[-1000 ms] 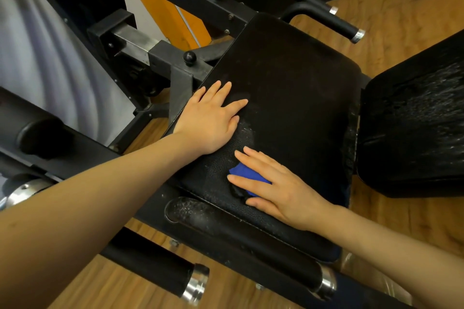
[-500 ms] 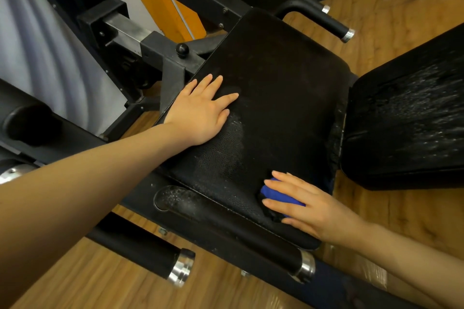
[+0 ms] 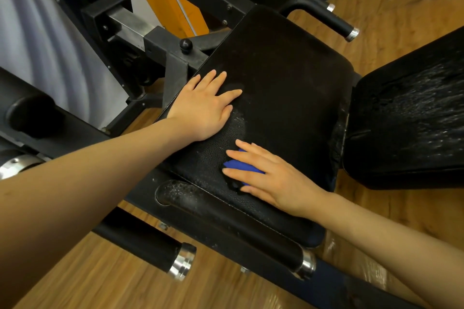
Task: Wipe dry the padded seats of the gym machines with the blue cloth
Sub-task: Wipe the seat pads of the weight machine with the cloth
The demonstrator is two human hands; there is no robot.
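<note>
Small blue cloth (image 3: 241,167) mostly hidden under right hand (image 3: 273,178); only a patch shows btwn the fingers (image 3: 241,155), so its full shape can't be told. Palm contact w/ cloth not visible. Left hand (image 3: 204,108) covers part of black padded seat (image 3: 288,98); pad texture under it unseen. Both forearms cut off by bottom/left/right frame edges. Second black wet pad (image 3: 411,118) cut off at right edge. Chrome-capped black roller (image 3: 140,241) partly hidden behind left forearm. Machine frame top cropped.

two hands (image 3: 203,108) (image 3: 273,178), one blue cloth (image 3: 241,167), two black pads (image 3: 283,88) (image 3: 411,118)
</note>
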